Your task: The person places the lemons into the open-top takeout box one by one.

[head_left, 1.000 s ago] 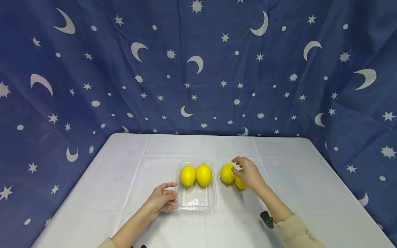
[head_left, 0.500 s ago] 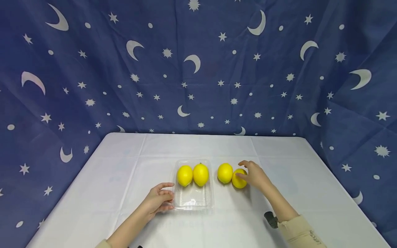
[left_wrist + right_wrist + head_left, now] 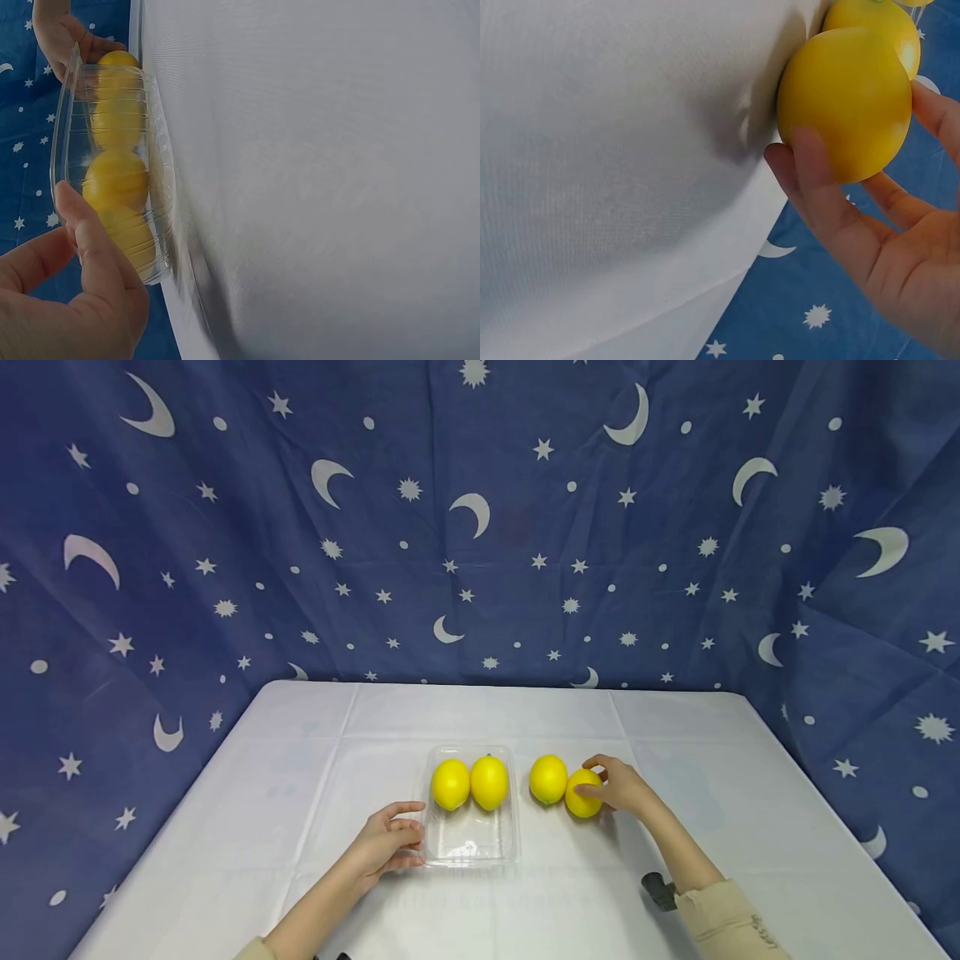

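A clear plastic container lies on the table with two lemons side by side in its far half, a left lemon and a right lemon. My left hand holds the container's left rim between thumb and fingers; the left wrist view shows the fingertips at the lip. To the container's right, another lemon rests on the cloth. Beside it, my right hand grips the outermost lemon, thumb on the near side and fingers curving around it.
A white cloth covers the table. Behind it hangs a dark blue curtain with moons and stars. A dark device sits at the right wrist, by the beige sleeve.
My right hand has moved right and down, from over the two loose lemons to around the outermost one. The left hand stays at the container's rim. The head view has shifted slightly.
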Demonstrator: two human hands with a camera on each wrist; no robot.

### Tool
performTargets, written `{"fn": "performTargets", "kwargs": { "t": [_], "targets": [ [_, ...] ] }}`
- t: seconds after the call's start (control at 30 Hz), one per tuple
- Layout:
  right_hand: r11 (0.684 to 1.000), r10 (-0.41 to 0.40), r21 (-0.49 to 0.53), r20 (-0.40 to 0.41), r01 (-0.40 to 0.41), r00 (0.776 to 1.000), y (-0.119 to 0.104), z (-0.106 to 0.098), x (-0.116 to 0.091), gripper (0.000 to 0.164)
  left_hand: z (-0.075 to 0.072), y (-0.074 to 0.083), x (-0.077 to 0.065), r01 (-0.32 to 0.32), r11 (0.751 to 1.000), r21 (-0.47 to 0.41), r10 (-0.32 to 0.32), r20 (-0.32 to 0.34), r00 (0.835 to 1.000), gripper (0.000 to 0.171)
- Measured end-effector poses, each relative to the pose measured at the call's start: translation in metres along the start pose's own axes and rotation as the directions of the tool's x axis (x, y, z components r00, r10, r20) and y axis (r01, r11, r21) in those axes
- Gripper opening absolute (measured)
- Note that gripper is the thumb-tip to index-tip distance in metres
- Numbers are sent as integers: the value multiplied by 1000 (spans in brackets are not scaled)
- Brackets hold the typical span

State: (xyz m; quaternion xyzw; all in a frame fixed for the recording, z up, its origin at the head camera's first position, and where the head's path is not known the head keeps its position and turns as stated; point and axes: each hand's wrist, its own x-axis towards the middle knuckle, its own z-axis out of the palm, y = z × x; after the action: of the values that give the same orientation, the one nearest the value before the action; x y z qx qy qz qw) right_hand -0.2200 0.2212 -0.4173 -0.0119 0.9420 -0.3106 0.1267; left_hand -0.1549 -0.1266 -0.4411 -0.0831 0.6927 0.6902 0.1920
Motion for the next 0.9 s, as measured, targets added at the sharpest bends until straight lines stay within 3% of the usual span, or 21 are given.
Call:
{"fn": "performTargets", "kwargs": {
  "t": [0.3, 0.9],
  "targets": [
    [993, 29, 111, 23, -32, 999, 5, 1, 3, 51, -2, 1, -1, 3, 1000, 7, -3, 10, 1000, 48],
    [989, -21, 150, 3, 20, 1000, 2, -7, -8, 52, -1, 0, -1, 1, 1000, -7, -1, -1, 1000, 48]
  ]
}}
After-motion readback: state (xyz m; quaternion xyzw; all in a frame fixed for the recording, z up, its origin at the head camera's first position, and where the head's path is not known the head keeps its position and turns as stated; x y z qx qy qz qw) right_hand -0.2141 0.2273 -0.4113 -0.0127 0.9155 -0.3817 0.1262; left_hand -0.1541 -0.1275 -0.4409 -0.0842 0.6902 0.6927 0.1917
